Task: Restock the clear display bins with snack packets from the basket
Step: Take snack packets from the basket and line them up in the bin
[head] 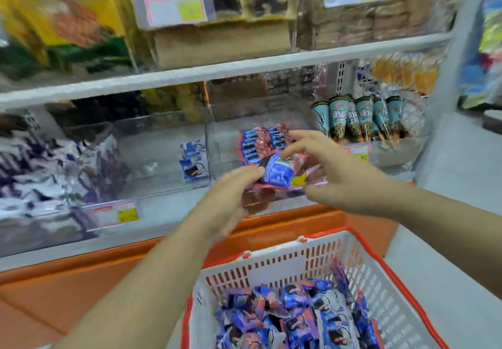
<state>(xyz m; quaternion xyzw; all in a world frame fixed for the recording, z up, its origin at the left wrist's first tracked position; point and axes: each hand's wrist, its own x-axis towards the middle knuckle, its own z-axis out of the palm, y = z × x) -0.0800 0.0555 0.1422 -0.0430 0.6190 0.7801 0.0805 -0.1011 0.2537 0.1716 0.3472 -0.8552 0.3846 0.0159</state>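
My left hand [231, 199] grips a small bunch of blue and pink snack packets [279, 173] at the front lip of a clear display bin [217, 147]. My right hand [334, 169] pinches the top of the same bunch with thumb and fingers. Behind them, a row of matching pink and blue packets [260, 142] stands inside that bin. The white basket with a red rim [274, 267] sits below, holding several blue, white and pink packets [293, 319].
The bin to the left [163, 158] holds one or two blue and white packets [194, 162]. Farther left is a heap of white and purple packets [49, 166]. Cone-shaped snacks [358, 118] fill the bin on the right. Orange shelf base [81, 275] runs below.
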